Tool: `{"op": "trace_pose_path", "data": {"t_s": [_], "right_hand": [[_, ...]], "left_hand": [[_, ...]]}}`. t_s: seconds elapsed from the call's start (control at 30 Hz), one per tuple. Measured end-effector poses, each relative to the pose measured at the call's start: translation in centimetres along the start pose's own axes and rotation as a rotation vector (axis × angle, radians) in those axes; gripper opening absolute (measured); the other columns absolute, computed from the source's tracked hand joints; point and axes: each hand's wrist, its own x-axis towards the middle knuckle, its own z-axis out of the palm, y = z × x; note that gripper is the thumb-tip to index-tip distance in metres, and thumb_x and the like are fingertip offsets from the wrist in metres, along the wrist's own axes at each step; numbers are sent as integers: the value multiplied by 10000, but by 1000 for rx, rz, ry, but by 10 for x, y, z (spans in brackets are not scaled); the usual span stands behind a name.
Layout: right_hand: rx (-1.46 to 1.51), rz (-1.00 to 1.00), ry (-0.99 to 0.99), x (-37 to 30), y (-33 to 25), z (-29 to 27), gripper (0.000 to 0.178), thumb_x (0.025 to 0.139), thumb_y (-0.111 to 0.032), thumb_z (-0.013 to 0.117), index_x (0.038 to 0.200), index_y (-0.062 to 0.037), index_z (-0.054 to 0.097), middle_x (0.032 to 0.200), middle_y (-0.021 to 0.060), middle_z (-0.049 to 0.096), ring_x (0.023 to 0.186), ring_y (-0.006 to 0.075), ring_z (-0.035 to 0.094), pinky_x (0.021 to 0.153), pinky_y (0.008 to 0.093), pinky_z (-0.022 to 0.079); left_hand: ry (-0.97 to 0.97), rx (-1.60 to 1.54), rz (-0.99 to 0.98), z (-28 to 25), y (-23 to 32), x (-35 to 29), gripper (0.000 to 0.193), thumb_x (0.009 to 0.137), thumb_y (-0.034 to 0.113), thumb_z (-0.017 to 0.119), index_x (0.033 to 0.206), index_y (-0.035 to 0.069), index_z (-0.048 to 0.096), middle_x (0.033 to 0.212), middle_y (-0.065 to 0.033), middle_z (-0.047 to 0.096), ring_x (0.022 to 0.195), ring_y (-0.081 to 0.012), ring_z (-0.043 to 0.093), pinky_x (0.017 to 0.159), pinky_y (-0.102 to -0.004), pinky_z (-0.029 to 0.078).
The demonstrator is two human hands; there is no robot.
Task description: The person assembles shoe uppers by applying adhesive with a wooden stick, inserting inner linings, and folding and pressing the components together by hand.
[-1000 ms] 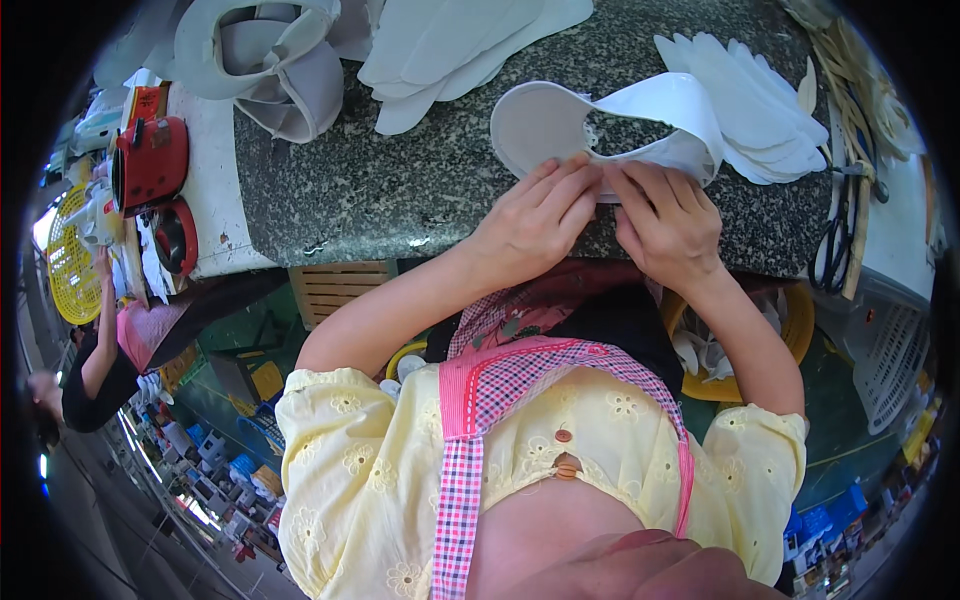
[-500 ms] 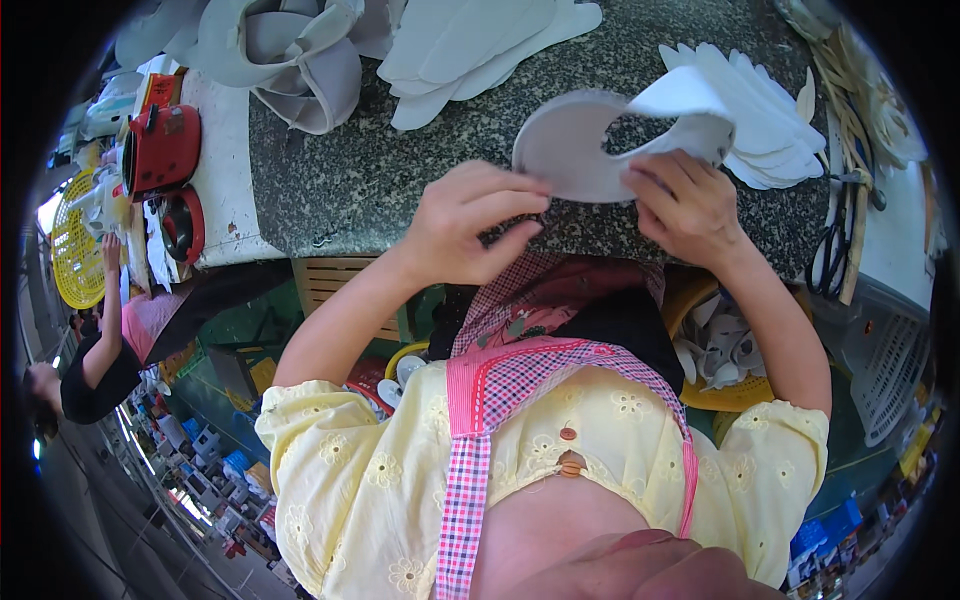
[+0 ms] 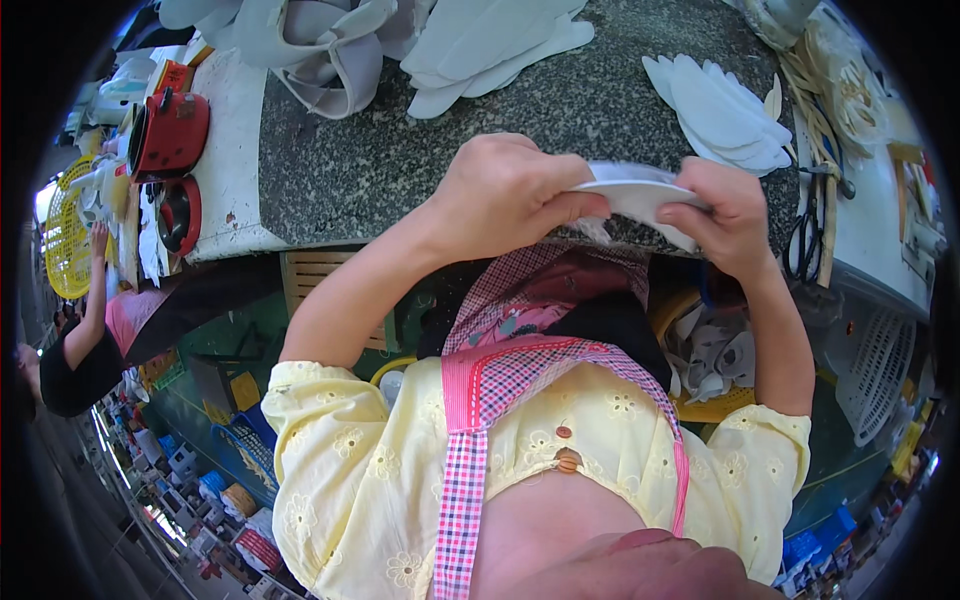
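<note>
A pale grey-white shoe upper (image 3: 640, 195) is bent between my two hands, just above the near edge of the speckled dark stone tabletop (image 3: 350, 190). My left hand (image 3: 510, 190) pinches its left end between thumb and fingers. At the other end, my right hand (image 3: 730, 210) has its thumb and curled fingers closed on it. The piece is nearly edge-on, so most of its shape is hidden. Beyond my right hand lies a fanned stack of white insole-shaped pieces (image 3: 715, 110).
More insole-shaped pieces (image 3: 490, 45) and formed grey uppers (image 3: 335, 60) occupy the far side. Scissors (image 3: 803, 245) and a hammer (image 3: 838, 182) lie at the right. A red container (image 3: 178, 135) stands left. Below is a yellow basket (image 3: 715, 405) of scraps. Another person (image 3: 85, 335) is at far left.
The upper has turned from its broad face to nearly edge-on and come lower. My left hand, formerly at its edge with fingers apart, now grips its left end.
</note>
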Motion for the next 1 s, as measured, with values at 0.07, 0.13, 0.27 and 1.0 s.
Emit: {"op": "trace_pose_path", "data": {"t_s": [0.07, 0.13, 0.27, 1.0], "right_hand": [[53, 19, -9, -8, -4, 1, 165, 708, -119, 660, 717, -9, 538, 549, 34, 448, 471, 119, 414, 459, 240, 300], [344, 344, 35, -15, -13, 2, 227, 761, -188, 655, 678, -9, 543, 591, 12, 511, 515, 72, 444, 470, 226, 348], [937, 559, 169, -29, -13, 24, 257, 849, -233, 559, 787, 16, 573, 663, -8, 556, 566, 25, 476, 489, 173, 370], [1351, 639, 248, -55, -5, 85, 301, 784, -219, 617, 929, 38, 560, 751, 74, 591, 612, 113, 555, 558, 233, 456]], "left_hand": [[-211, -287, -410, -9, 10, 1, 185, 715, 220, 689, 667, 61, 605, 527, -22, 547, 463, -113, 529, 437, -230, 401], [-142, -401, -458, -6, 13, 0, 258, 730, 270, 693, 656, 41, 599, 486, -30, 513, 418, -68, 474, 403, -210, 357], [-127, -677, -649, 2, 14, 2, 271, 739, 282, 681, 658, 29, 629, 487, 5, 520, 461, -25, 443, 415, -208, 348], [164, -761, -931, 31, 2, -12, 256, 750, 245, 659, 674, 8, 598, 604, -7, 573, 570, -44, 514, 502, -222, 410]]}}
